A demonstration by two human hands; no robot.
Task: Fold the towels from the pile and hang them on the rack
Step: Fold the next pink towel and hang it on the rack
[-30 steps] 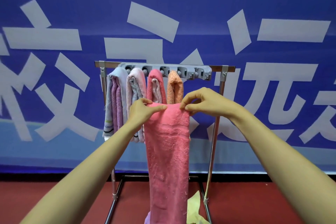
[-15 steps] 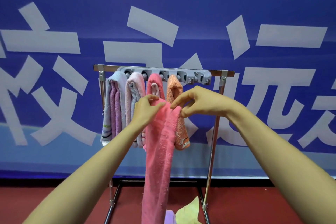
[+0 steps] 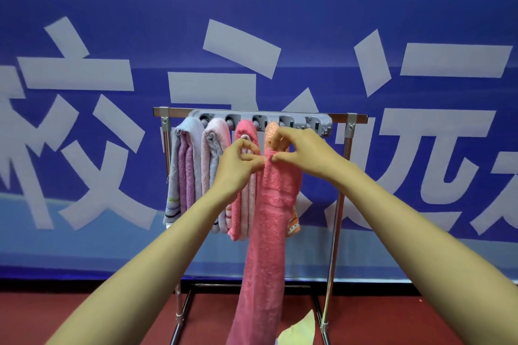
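Observation:
A long pink towel [image 3: 267,246] hangs down in front of me, folded lengthwise into a narrow strip. My left hand [image 3: 238,165] and my right hand [image 3: 301,152] pinch its top edge close together, just below the rack's grey clip bar [image 3: 316,120]. On the metal rack [image 3: 340,204] hang a lilac towel [image 3: 183,168], a pale pink towel [image 3: 214,145], a pink towel [image 3: 246,131] and an orange towel [image 3: 270,130], the last mostly hidden behind my hands and the held towel.
A blue banner [image 3: 280,22] with large white characters fills the wall behind the rack. A pale yellow towel [image 3: 300,332] lies on the red floor [image 3: 84,311] by the rack's right leg.
My hands have drawn together, gathering the towel's top edge from a wide spread into a narrow bunch, and have risen toward the clip bar.

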